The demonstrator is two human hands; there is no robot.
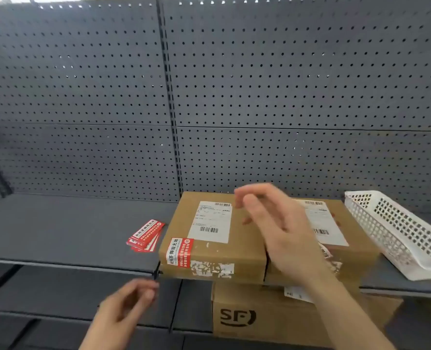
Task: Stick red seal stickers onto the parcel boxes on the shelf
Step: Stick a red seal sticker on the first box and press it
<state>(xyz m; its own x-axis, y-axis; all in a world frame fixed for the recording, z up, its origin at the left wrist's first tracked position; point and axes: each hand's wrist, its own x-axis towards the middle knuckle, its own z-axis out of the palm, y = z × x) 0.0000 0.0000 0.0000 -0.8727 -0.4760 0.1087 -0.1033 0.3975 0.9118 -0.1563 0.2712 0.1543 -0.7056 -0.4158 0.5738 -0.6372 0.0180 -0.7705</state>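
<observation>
Two brown parcel boxes lie side by side on the grey shelf [58,231]. The left box [244,238] carries a white shipping label and a red seal sticker [180,251] folded over its front left edge. The right box [355,248] is partly hidden by my right hand [277,218], which hovers blurred above the two boxes, fingers apart and empty. A small stack of red seal stickers [145,235] rests on the shelf left of the boxes. My left hand [128,304] hangs below the shelf edge, fingers loosely curled, holding nothing visible.
A white plastic mesh basket [396,231] sits tilted on the shelf at the right. On the lower shelf stands a larger cardboard box [267,317] printed "SF". A grey pegboard wall [209,97] backs the shelf.
</observation>
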